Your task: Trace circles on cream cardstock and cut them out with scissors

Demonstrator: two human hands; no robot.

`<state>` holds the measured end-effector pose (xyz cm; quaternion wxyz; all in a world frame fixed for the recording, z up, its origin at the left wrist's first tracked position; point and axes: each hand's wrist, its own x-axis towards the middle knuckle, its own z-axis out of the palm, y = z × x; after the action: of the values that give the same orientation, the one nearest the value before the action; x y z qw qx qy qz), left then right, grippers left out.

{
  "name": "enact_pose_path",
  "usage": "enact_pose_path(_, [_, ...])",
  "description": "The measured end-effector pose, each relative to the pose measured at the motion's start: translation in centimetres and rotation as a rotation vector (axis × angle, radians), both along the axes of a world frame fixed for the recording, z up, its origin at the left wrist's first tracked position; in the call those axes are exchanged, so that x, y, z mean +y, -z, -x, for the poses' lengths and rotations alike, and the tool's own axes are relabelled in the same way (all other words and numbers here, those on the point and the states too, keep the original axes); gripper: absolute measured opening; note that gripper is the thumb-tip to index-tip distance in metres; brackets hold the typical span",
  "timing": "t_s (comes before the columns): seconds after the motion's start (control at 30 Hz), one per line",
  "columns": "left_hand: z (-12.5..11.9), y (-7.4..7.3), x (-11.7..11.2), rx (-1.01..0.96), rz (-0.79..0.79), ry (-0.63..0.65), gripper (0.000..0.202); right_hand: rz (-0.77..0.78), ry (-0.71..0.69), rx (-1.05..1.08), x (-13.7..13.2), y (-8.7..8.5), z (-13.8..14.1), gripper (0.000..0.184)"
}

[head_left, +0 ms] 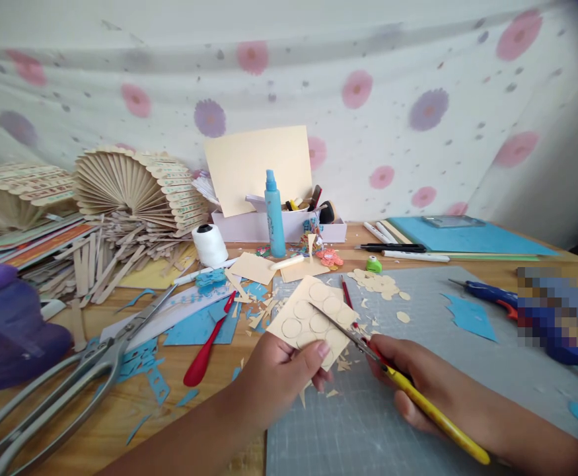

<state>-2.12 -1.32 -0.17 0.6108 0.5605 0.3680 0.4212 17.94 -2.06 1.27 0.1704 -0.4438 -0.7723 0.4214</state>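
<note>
My left hand (289, 370) pinches a cream paper piece (306, 311) marked with several drawn circles, thumb on top at its lower edge. In my right hand (417, 377) is a pair of scissors (412, 390) with a yellow handle. Their blades point up and left and lie across the middle of the paper, between the circles. Beyond the paper, a small pile of cut cream paper circles (375, 283) rests on the grey cutting mat (368, 430). A dark red pencil (348, 292) lies just behind the paper, partly covered by it.
Large metal shears (95, 363) and a red spatula-like tool (209, 340) lie left among blue scraps (140, 360). A blue glue gun (531, 317) is at the right. Behind stand a blue spray bottle (273, 221), white thread spool (209, 246) and folded stick fans (135, 182).
</note>
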Motion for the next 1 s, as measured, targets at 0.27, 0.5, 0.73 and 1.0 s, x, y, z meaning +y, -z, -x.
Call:
enact_pose_path(0.27, [0.1,-0.4,0.0,0.017,-0.011,-0.008,0.024,0.129,0.050,0.144,0.6,0.4,1.2,0.015])
enact_pose_path(0.5, [0.1,-0.1,0.1,0.037,-0.004,0.000,0.025,-0.054,0.001,0.054,-0.2,0.4,1.1,0.016])
enact_pose_path(0.73, [0.0,0.1,0.0,0.073,-0.006,0.052,0.026,0.110,0.021,0.150,-0.2,-0.2,1.8,0.006])
enact_pose_path(1.0, [0.3,0.6,0.2,0.085,0.001,0.053,0.021,0.080,0.068,0.113,0.0,0.5,1.7,0.004])
